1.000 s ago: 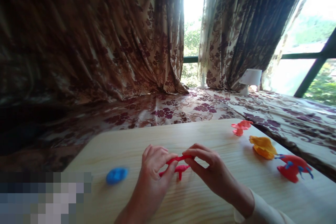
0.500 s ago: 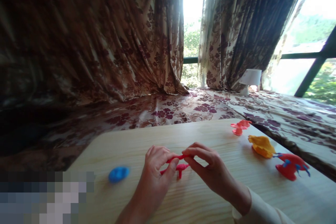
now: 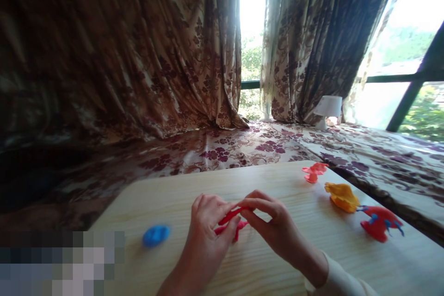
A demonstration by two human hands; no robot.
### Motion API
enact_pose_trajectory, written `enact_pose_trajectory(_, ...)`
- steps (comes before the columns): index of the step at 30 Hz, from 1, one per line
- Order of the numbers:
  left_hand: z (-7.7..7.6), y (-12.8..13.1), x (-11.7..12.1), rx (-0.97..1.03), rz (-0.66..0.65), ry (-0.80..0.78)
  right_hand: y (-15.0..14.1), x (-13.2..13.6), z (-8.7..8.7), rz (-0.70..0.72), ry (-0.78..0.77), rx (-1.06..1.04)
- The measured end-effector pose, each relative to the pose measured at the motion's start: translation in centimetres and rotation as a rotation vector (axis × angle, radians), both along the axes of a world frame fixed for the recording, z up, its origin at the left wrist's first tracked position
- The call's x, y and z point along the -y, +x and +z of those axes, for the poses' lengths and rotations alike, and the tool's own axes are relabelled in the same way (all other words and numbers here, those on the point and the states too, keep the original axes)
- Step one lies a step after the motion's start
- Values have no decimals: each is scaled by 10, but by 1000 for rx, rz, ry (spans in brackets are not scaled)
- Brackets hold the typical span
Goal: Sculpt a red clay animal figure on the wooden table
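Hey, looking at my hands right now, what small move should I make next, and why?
I'd probably lower the red strip slightly toward the other red piece. Your left hand and right hand pinch the strip between them, and that similarly coloured piece shows just below it, partly hidden by your left hand.

The left hand (image 3: 207,223) and right hand (image 3: 279,227) have drawn closer together, fingertips nearly meeting at the red clay strip (image 3: 230,216), which now slants more steeply. The left thumb hides more of the red clay figure (image 3: 239,227) beyond it.
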State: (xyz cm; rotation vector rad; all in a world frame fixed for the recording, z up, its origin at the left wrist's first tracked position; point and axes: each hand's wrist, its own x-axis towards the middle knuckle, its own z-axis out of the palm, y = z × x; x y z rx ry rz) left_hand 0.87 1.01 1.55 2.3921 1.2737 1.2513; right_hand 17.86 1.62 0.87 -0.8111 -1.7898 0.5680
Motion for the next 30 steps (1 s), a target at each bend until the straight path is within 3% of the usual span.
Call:
enact_pose_trajectory(7, 6, 5, 7, 79, -38, -176, 3, 2, 4, 35, 37, -6)
enact_pose_trajectory(14, 9, 11, 12, 437, -156, -661, 2, 2, 5, 19, 36, -72)
enact_pose_trajectory(17, 9, 14, 14, 522, -201, -746, 4, 3, 8, -41, 30, -107)
enact_pose_trajectory(21, 6, 23, 23, 323, -101, -578, 15, 19, 12, -47, -7, 50)
enact_pose_trajectory(25, -8, 31, 40, 53, -83, -338, 31, 47, -5, 26, -120, 327)
enact_pose_trajectory(28, -24, 16, 56, -123, -27, -98, 50, 67, -22, -118, -101, 449)
enact_pose_trajectory(30, -37, -6, 67, -151, 54, 87, 64, 79, -25, -118, -75, 604)
